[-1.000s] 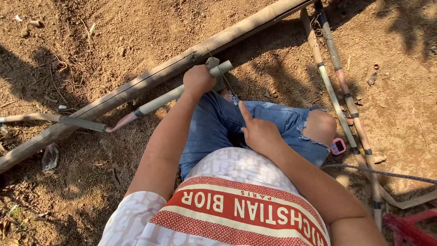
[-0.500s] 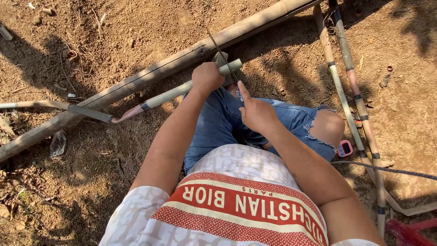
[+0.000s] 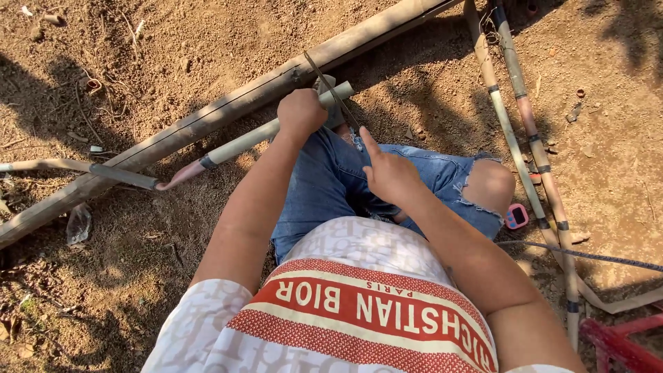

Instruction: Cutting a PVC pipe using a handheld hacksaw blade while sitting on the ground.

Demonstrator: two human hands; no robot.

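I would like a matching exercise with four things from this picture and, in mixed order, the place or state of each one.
Things:
1. left hand
2. right hand
3. small pink object
4. thick bamboo pole

Places or states:
a. on the dirt beside the knee
b. closed around the thin stick
c. lying diagonally across the ground
d. index finger stretched out

Pairs: 1-b, 2-d, 3-a, 4-c

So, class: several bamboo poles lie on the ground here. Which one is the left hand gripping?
The short pale-green pole across the lap; the left hand wraps its end, unlike the long brown pole behind.

Ground: bare reddish-brown dirt (image 3: 173,55), pebbles and dry twigs scattered, strong sunlight, soft shadows across the top.
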